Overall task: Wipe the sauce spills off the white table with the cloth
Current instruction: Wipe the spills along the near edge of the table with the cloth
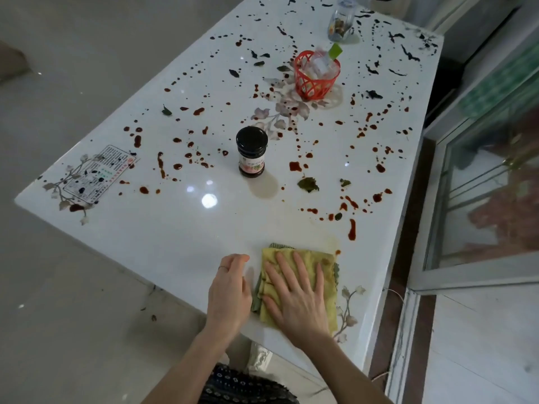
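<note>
- Pressing flat with straight, spread fingers, right hand [294, 298] lies on folded yellow fabric cloth [331, 301] at the table's near edge.
- Left hand [230, 290] sits just beside the cloth, fingers loosely curled, holding nothing.
- Glossy white table [175, 234]: red-brown sauce spills [352, 230] dotted and streaked beyond the cloth.
- Dark glass jar [251, 153], black lid on, stands mid-table.
- Red plastic lattice basket [309, 86] holds clear packets [320, 67].
- Smooth grey floor [58, 316] surrounds the table.
</note>
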`<state>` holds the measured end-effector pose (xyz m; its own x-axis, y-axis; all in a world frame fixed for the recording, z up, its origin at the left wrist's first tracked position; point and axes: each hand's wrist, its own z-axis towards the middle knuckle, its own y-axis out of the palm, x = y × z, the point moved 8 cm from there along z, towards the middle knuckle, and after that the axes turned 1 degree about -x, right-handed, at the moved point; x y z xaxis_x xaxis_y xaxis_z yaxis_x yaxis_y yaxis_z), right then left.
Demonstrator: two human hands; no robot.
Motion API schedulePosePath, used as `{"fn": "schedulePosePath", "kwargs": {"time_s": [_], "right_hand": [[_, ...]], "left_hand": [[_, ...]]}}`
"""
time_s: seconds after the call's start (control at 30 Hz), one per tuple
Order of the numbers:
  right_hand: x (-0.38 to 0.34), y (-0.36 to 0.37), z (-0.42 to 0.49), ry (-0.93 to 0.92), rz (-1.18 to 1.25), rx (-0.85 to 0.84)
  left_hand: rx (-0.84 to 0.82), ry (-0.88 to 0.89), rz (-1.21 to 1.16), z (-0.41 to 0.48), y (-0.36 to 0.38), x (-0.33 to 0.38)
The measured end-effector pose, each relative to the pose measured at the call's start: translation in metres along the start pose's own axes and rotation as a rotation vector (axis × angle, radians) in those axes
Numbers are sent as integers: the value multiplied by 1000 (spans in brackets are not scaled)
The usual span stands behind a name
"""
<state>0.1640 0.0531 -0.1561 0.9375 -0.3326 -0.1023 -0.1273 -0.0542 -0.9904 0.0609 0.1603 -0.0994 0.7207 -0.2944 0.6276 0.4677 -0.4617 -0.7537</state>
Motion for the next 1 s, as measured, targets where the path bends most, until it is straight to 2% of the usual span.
{"fn": "schedulePosePath", "kwargs": {"time_s": [0.07,0.2,0.3,0.5,0.67,0.77,0.83,1.0], "right_hand": [[15,-1,5,-19,-20,6],[42,-3,30,213,12,-11],[33,-4,13,298,56,3],[25,-1,-36,140,5,-2],[86,-4,-5,244,63,1],[95,-5,1,262,109,20],[86,-5,-13,187,113,41],[96,-9,-35,-217,44,58]], "left_hand": [[-8,23,3,-1,0,4],[-48,94,7,8,2,16],[-68,158,1,8,8,26],[-110,183,7,6,17,32],[-74,183,10,10,15,38],[-46,138,24,11,19,40],[-14,104,36,9,27,48],[51,-2,40,3,56,74]]}}
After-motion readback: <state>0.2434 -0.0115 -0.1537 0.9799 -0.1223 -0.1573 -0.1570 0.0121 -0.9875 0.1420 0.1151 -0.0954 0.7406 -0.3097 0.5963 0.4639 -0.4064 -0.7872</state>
